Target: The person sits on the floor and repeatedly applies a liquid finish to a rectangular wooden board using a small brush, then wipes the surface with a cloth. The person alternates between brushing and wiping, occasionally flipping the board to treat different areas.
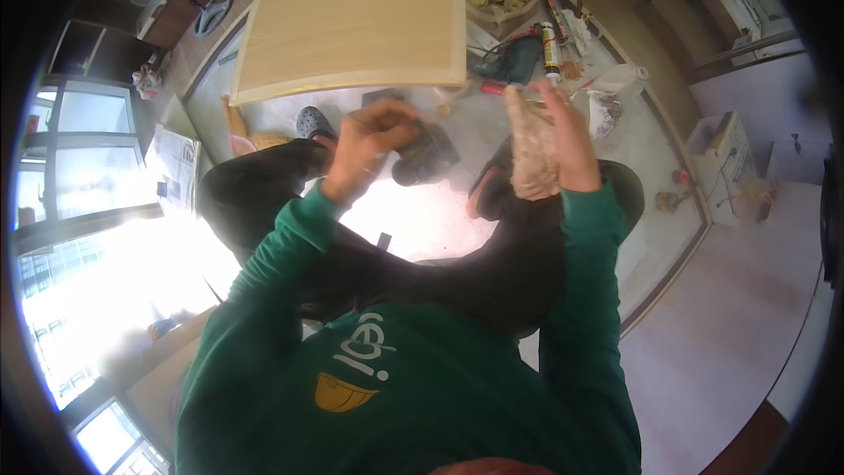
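My left hand (371, 142) is closed, its fingers pinching the edge of a dark grey, partly see-through object (427, 157). Blur hides what kind of thing that is. To the right, my right hand (573, 145) holds a crumpled beige rag (533, 145) that hangs along the palm, with the fingers pointing away from me. Both hands are raised over the floor between my knees. Just beyond them stands a large light wooden panel (352, 22) with a paler border; neither hand touches it.
Right of the panel lie a round tray (495, 22) of several tins, a caulking gun (552, 10), a white sealant tube (551, 51) and a dark green bag-like thing (512, 62). A white bottle (626, 79) lies farther right. A grey clog (314, 123) is on my left foot.
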Action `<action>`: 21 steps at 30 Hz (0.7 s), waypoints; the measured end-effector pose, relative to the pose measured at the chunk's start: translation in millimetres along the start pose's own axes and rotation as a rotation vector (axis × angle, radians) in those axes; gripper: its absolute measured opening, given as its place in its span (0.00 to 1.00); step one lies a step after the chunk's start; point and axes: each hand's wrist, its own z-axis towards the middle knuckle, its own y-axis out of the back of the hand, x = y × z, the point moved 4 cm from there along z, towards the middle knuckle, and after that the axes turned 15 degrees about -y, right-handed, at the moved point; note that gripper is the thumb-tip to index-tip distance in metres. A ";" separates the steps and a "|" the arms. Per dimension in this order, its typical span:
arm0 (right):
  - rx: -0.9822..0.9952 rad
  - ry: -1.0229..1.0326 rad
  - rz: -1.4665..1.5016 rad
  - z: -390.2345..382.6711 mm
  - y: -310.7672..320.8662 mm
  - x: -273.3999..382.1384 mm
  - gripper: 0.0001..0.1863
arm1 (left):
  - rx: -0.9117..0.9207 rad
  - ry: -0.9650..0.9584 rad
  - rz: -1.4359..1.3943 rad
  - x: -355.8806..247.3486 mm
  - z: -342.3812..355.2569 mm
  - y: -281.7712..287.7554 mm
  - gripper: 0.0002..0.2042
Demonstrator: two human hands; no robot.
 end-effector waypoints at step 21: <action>-0.015 0.182 0.479 -47.7 -143.1 -21.9 0.19 | -0.144 0.137 -0.250 24.0 -47.3 0.6 0.19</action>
